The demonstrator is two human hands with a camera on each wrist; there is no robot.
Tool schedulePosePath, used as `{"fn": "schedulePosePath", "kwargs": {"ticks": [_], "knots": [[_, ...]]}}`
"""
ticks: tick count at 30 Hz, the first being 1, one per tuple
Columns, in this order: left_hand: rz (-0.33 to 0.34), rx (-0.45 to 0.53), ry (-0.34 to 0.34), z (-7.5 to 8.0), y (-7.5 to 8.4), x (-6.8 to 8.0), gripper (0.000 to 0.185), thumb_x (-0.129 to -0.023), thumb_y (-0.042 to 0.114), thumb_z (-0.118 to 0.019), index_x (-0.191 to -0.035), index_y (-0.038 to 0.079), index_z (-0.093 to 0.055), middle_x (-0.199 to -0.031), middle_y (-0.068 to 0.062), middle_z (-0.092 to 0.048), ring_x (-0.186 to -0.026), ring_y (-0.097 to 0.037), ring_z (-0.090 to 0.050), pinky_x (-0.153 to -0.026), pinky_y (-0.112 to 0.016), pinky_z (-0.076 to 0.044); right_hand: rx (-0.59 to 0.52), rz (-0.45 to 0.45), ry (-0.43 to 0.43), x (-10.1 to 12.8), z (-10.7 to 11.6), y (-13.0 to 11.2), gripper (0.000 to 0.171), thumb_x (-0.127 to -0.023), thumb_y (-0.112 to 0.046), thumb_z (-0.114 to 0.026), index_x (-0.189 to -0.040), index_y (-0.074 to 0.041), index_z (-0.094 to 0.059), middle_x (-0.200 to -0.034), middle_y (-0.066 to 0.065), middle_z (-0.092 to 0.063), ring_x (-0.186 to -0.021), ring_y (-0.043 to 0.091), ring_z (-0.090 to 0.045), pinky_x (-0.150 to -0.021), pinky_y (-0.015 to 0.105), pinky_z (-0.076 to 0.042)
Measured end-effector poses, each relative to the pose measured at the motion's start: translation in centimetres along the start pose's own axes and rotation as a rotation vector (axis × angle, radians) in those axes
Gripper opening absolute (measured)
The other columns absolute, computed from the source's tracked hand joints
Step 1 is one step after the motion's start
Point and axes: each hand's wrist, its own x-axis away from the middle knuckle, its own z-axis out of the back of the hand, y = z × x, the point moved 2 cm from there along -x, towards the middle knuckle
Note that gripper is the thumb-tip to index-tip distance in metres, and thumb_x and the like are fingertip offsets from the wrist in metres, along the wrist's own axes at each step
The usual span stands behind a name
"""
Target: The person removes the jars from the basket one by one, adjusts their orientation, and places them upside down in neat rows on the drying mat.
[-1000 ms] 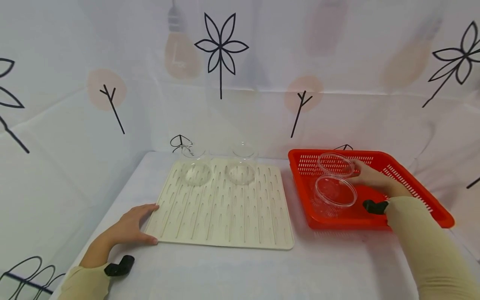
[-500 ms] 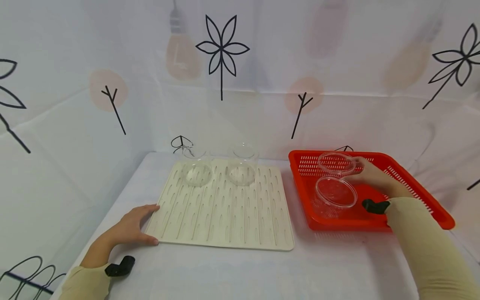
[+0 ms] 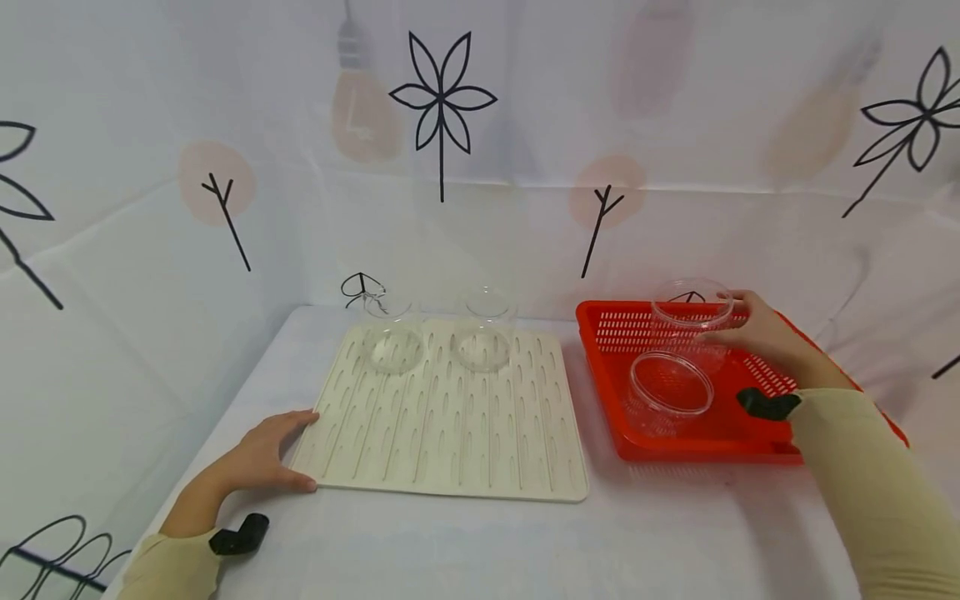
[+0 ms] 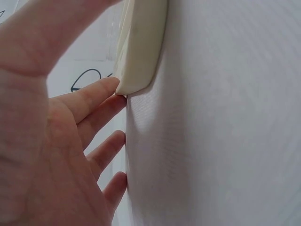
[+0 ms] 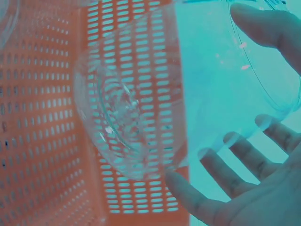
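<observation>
Four clear bowls: right hand (image 3: 761, 332) holds one (image 3: 690, 312); two on mat (image 3: 442, 417)

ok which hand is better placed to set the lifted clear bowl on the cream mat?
Right, likely. The right hand already grips the clear plastic bowl above the red slotted basket; the left hand rests on the cream ribbed mat corner, steadying it.

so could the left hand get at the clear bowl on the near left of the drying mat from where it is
Probably yes: the left hand rests at the mat's corner, and only bare mat lies between it and that bowl.
</observation>
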Motion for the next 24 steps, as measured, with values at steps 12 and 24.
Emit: {"fn": "schedulePosePath", "kwargs": {"ticks": [12,24], "knots": [[-0.009,-0.005,0.003,-0.2,-0.3,-0.1,0.1,-0.057,0.053,-0.082,-0.131,-0.003,-0.045,-0.134,-0.025,-0.044,-0.122,-0.046,-0.035,-0.096,-0.061,-0.029,0.101,0.131,0.158,0.9,0.0,-3.5,0.095,-0.082,-0.029,-0.072,-0.145,0.002,-0.007,-0.13,0.03,-0.029,-0.112,0.045,-0.034,-0.073,0.034,-0.052],[-0.015,0.009,0.005,-0.1,-0.1,0.0,0.099,-0.058,0.052,-0.082,-0.131,-0.004,-0.045,-0.133,-0.025,-0.044,-0.122,-0.046,-0.035,-0.096,-0.061,-0.028,0.17,0.206,0.205,1.8,-0.8,-6.9,0.095,-0.077,-0.027,-0.076,-0.144,0.003,-0.015,-0.132,0.028,-0.025,-0.115,0.046,-0.03,-0.073,0.035,-0.049]]}}
